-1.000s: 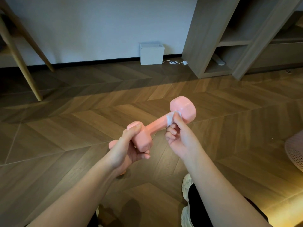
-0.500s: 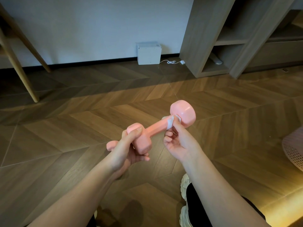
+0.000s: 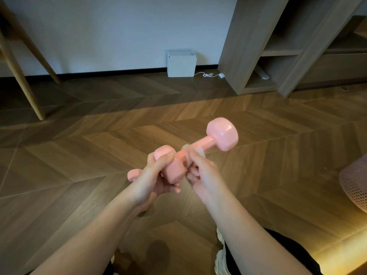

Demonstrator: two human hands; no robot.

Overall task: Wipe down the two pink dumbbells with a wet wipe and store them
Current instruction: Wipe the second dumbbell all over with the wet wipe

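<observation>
Floor: herringbone wood floor fills most of the frame, with a pale wall across the top.
Background: white box sits against the wall at upper centre, a white cable trailing to its right; a wooden shelf unit stands at upper right, and wooden legs slant down at upper left.
Right edge: part of a pink mesh basket shows at mid-right.
Dumbbell: you hold one pink dumbbell at centre frame, tilted so its far head points to the upper right and its near head sits low by your left palm.
Left hand: your left hand has its grip closed around the near head, thumb pressed on top.
Second dumbbell: a pink end pokes out just left of your left hand; you cannot tell what it rests on.
Right hand: your right hand is blurred, its grip closed on a wipe wrapped around the handle just beside the near head.
Lower frame: a white shoe shows beside your right forearm.
</observation>
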